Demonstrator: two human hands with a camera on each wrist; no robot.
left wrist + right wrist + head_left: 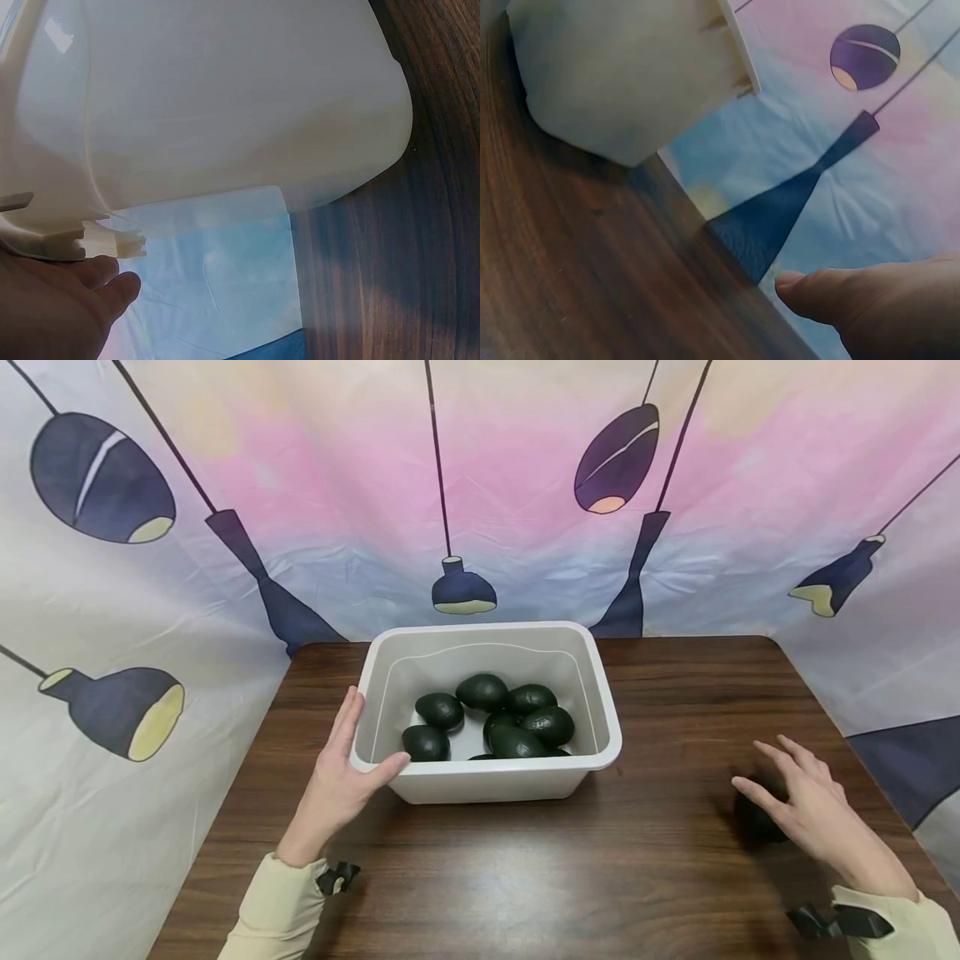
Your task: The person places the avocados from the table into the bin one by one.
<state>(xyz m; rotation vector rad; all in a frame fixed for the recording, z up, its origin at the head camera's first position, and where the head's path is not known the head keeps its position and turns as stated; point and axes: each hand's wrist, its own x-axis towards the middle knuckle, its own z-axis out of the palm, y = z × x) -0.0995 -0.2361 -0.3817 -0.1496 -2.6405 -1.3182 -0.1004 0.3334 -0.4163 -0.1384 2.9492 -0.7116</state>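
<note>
A white plastic bin stands on the wooden table, with several dark green avocados inside, some partly hidden by its front wall. My left hand rests against the bin's front left corner. Its fingers lie fairly straight along the outer left side, and the thumb reaches to the front rim. Far to the right, my right hand is over another avocado on the table, thumb and fingers spread. Whether it touches that avocado cannot be seen. In the right wrist view, only the thumb shows.
The brown table extends in front of the bin and to both sides of it. Behind it hangs a fabric backdrop printed with dark lamps, close to the table's back edge. Each wrist wears a black strap over a pale sleeve.
</note>
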